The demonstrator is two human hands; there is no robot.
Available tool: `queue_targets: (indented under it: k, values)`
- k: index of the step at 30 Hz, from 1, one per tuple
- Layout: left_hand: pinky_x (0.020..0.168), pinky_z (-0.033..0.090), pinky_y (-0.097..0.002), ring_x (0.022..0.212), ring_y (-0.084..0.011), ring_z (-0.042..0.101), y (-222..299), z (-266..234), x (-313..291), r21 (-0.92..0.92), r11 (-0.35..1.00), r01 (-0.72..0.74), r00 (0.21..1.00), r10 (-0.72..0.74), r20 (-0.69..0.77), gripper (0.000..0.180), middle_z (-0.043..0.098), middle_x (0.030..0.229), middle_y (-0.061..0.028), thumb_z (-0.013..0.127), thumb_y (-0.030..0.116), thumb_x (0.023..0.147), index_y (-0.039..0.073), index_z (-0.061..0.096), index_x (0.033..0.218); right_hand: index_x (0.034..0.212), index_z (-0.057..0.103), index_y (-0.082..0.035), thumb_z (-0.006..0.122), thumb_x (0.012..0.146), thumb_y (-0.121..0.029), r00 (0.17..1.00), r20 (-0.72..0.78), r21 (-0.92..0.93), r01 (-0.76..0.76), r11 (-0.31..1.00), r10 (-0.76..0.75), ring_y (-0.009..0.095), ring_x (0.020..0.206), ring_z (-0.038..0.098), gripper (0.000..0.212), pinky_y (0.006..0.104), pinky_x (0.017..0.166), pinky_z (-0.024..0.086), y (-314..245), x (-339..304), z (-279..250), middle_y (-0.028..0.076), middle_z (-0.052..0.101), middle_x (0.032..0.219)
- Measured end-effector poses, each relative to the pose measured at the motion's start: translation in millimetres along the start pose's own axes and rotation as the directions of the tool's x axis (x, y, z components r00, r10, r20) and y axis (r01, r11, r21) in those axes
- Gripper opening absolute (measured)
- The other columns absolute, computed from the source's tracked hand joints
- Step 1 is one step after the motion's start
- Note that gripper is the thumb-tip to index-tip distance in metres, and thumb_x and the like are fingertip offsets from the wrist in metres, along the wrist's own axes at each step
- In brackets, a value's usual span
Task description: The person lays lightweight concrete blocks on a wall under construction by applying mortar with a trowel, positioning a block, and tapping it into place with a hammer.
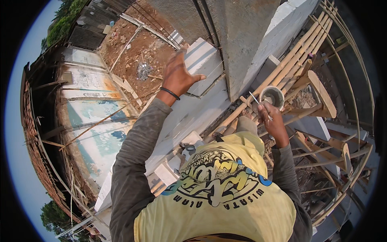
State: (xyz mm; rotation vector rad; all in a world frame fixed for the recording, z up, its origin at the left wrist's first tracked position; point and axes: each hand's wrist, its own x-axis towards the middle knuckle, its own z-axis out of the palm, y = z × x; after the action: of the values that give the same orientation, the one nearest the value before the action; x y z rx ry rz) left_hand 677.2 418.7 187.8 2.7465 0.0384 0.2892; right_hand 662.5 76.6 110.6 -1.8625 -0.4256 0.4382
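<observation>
My left hand (180,75) spans the end of a pale concrete block (203,60), thumb stretched along the near side and fingers over the far edge. The block sits on top of a light block wall (201,107), next to a grey concrete column (246,40). In my right hand (272,122) is a trowel (254,97), its thin pale blade seen nearly edge-on. Just beyond that hand is a round bucket (272,96) with grey material inside. The fingers of my right hand are wrapped round the tool, and its handle is mostly hidden.
Bamboo poles (302,52) form scaffolding along the right, with a wooden plank (322,94) jutting up. My bare foot (244,121) is by the poles. Thin dark rods (207,20) rise beside the column. Reddish soil (141,52) and a paint-worn wall (96,133) lie beyond at left.
</observation>
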Motion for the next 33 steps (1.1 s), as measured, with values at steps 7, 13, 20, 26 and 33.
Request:
queue_targets:
  k: [7, 13, 20, 26, 33]
  values:
    - [0.108, 0.039, -0.0459, 0.127, -0.0430, 0.048, -14.9, 16.8, -6.1, 0.109, 0.994, -0.002, 0.990, -0.014, 0.139, 0.104, 0.053, 0.133, -0.0287, 0.089, 0.042, 0.064, -0.008, 0.039, 0.141, 0.087, 0.057, 0.001, 0.047, 0.106, -0.028, 1.000, -0.008, -0.005, 0.027, 1.000, -0.027, 0.013, 0.054, 0.056, 0.036, 0.0308, 0.050, 0.045, 7.8, -2.6, 2.9, 0.008, 0.057, 0.067]
    - [0.112, 0.036, -0.0447, 0.132, -0.0422, 0.045, -17.9, 9.0, -0.7, 0.101, 0.995, -0.004, 0.980, -0.016, 0.199, 0.104, 0.049, 0.138, -0.0295, 0.086, 0.045, 0.067, -0.009, 0.038, 0.142, 0.087, 0.056, 0.001, 0.046, 0.106, -0.029, 1.000, 0.009, -0.015, -0.007, 1.000, 0.007, 0.014, 0.054, 0.055, 0.037, 0.0307, 0.051, 0.045, -0.6, -2.2, 4.9, 0.008, 0.056, 0.066]
    - [0.110, 0.039, -0.0442, 0.131, -0.0421, 0.045, -5.7, -3.1, 9.0, 0.049, 0.991, -0.126, 0.956, 0.108, 0.273, 0.101, 0.052, 0.134, -0.0307, 0.089, 0.044, 0.064, -0.010, 0.043, 0.137, 0.086, 0.054, 0.000, 0.047, 0.106, -0.028, 1.000, 0.000, -0.033, -0.006, 0.999, 0.006, 0.015, 0.054, 0.054, 0.035, 0.0323, 0.052, 0.044, 5.0, -2.7, 0.7, 0.007, 0.054, 0.064]
    - [0.100, 0.047, -0.0435, 0.121, -0.0404, 0.055, 2.9, -4.2, 19.6, 0.068, 0.998, -0.013, 0.932, -0.012, 0.362, 0.090, 0.054, 0.126, -0.0311, 0.088, 0.043, 0.066, -0.009, 0.049, 0.128, 0.082, 0.050, 0.000, 0.049, 0.104, -0.026, 0.998, -0.057, 0.004, 0.018, 1.000, -0.018, 0.026, 0.055, 0.051, 0.034, 0.0395, 0.058, 0.042, 24.3, 3.2, 1.7, 0.012, 0.051, 0.062]
    - [0.095, 0.050, -0.0411, 0.111, -0.0407, 0.062, 0.2, 4.7, 28.4, 0.144, 0.989, 0.020, 0.940, -0.067, 0.335, 0.098, 0.059, 0.118, -0.0346, 0.081, 0.051, 0.070, -0.020, 0.046, 0.128, 0.089, 0.057, 0.000, 0.046, 0.104, -0.031, 0.992, -0.125, -0.033, -0.004, 0.999, 0.000, 0.031, 0.065, 0.054, 0.036, 0.0437, 0.064, 0.043, 55.6, -5.6, 14.5, 0.014, 0.053, 0.068]
